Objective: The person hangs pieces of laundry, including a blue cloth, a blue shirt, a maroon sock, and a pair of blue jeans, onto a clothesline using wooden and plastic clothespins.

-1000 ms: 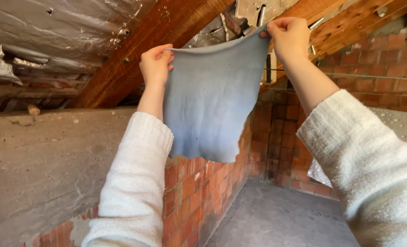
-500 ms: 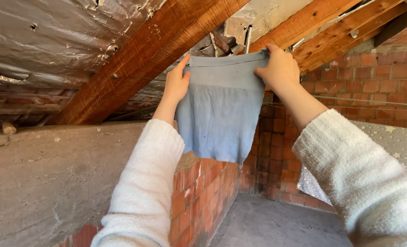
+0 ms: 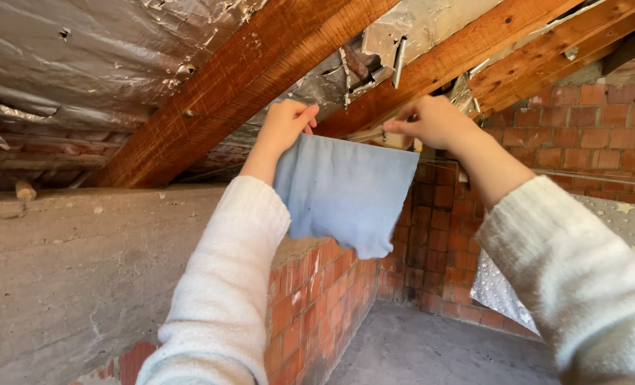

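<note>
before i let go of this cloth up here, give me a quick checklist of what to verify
1. Blue-grey cloth folded over the thin line: ok, it hangs doubled, fold at the top.
2. Left hand on the cloth's top left corner: ok, gripping it.
3. Right hand on the top right corner: cannot tell, the fingers are pinched just above the edge.
4. Cloth hanging level: not ok, the bottom edge dips to the right.
5. Clear of the brick wall below: ok, it hangs free.
6. Space from the star-patterned sheet further along: ok, a gap shows.
</note>
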